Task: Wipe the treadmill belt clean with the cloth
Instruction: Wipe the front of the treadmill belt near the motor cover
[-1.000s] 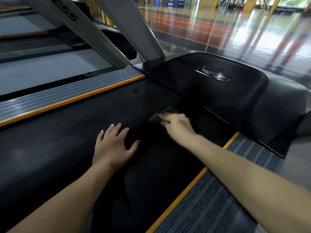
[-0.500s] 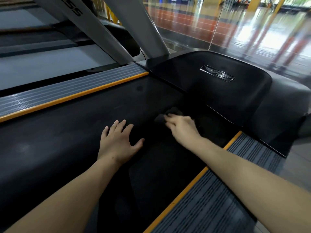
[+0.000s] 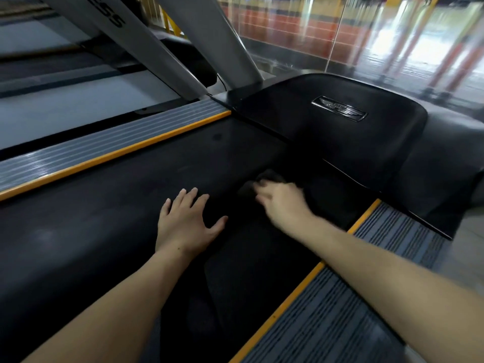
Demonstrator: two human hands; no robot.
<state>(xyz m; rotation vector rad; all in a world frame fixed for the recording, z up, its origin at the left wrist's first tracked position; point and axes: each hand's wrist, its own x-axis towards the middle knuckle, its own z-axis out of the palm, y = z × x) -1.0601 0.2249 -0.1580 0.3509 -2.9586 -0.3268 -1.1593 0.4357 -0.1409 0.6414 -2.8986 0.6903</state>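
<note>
Head view, the only 1 given: the right hand [image 3: 281, 203] has its fingers curled over a dark crumpled cloth [image 3: 264, 180], holding it down on the black rubber treadmill belt [image 3: 104, 218] close to the glossy black motor cover [image 3: 340, 142] at the belt's front end. Only the cloth's far edge shows, past the knuckles and slightly left of them. The left hand [image 3: 187, 224] lies flat on the belt with fingers straight and spread, gripping nothing, just beside the right hand and nearer the camera. The belt's long axis runs from the motor cover back toward the lower left, between 2 grey ribbed side rails with orange edging [image 3: 112, 148], so most of the unwiped surface lies behind and left of the cloth; the right hand is the nearer one to carry the stroke that way, I judge. Compared with 0.5 s earlier, the cloth and right hand sit in almost the same spot by the cover, the right hand now blurred, and the left hand is pressed in the same place.
</note>
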